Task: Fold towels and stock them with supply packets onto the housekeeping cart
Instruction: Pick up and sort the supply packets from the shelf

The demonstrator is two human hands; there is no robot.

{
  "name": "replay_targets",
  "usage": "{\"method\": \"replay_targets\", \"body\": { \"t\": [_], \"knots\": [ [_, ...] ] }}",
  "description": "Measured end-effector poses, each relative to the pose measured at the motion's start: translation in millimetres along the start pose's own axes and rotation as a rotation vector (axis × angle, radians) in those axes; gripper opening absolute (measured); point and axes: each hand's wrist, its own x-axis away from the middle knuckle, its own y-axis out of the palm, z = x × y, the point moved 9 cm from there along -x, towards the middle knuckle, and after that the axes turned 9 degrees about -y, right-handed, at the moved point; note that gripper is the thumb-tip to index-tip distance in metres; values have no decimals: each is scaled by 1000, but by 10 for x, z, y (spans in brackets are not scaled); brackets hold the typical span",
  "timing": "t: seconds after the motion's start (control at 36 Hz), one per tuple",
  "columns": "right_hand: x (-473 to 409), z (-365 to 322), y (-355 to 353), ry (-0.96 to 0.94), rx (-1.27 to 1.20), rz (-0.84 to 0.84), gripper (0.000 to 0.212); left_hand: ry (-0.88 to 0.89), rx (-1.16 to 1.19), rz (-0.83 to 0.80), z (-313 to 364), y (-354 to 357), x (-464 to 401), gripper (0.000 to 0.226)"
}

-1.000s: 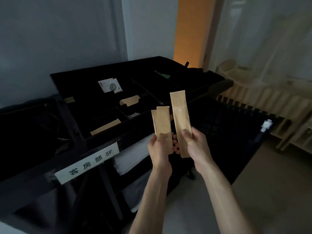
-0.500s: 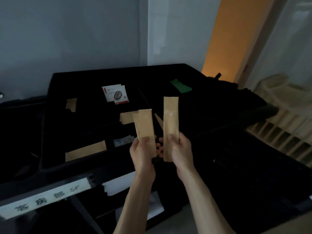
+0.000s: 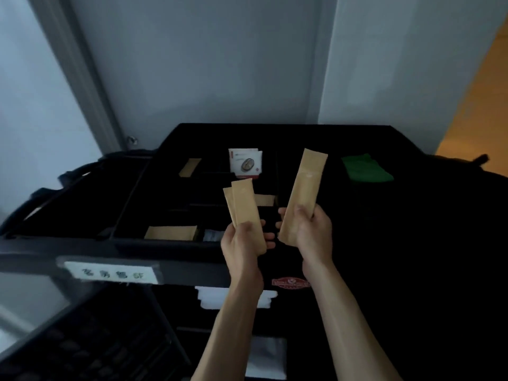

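- One black housekeeping cart (image 3: 357,243) fills the middle of the view, its divided top tray against a grey wall (image 3: 192,64); an orange-lit opening (image 3: 478,105) shows at the far right.
- Below the tray, a front rail carries a white label (image 3: 110,273) with blurred characters, and white folded towels (image 3: 236,298) sit on the shelf beneath, partly hidden by the left forearm.
- In the tray lie a green packet (image 3: 365,169) at the right, a white sachet (image 3: 246,163) with a round picture further back, a tan packet (image 3: 171,232) in the near compartment, a small tan one (image 3: 189,166) at the back left, and another tan edge (image 3: 265,199) behind the hands.
- Compared with half a second ago, the cart sits more squarely ahead, the hands have drawn further apart, and the single packet now tilts rightward.
- The left hand (image 3: 242,243) grips two overlapping tan supply packets (image 3: 244,210) by their lower ends, thumb across the front.
- The right hand (image 3: 310,232) grasps a single longer tan packet (image 3: 305,188) around its lower half.
- Both sets of packets stand nearly upright above the tray's near compartments, close together but not touching.
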Motion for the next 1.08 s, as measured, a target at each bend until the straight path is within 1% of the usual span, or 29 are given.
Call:
{"method": "replay_targets", "body": {
  "t": [0.08,0.19,0.25,0.31,0.42,0.53,0.67,0.75,0.81,0.97,1.0,1.08],
  "knots": [
    [1,41,271,12,-34,-78,16,37,-29,29,116,-84,16,22],
    [11,132,672,49,-45,-185,15,98,-60,79,391,-258,-39,35],
    [-3,181,859,67,-37,-216,15,126,-78,100,523,-355,-88,37],
    [-27,212,1021,67,-26,-251,15,144,-108,116,617,-424,-147,35],
    [-139,272,1366,76,-20,-297,15,166,-163,130,781,-534,-398,21],
    [-386,346,1731,100,-5,-322,16,153,-153,91,982,-520,-781,32],
    [-837,429,2193,103,-7,-283,17,128,-147,51,1307,-514,-1477,19],
    [-1110,506,2485,115,43,-269,20,132,-132,39,1565,-539,-1901,16],
    [-1287,568,2679,135,57,-263,19,128,-147,38,1719,-543,-2160,19],
    [-1776,825,3085,188,193,-255,11,37,-161,19,1849,-549,-2718,19],
    [-1851,884,3141,202,225,-261,11,46,-176,15,1866,-553,-2783,19],
    [-2002,1067,3300,234,320,-296,19,108,-254,22,1922,-556,-2932,19]
  ]
}}
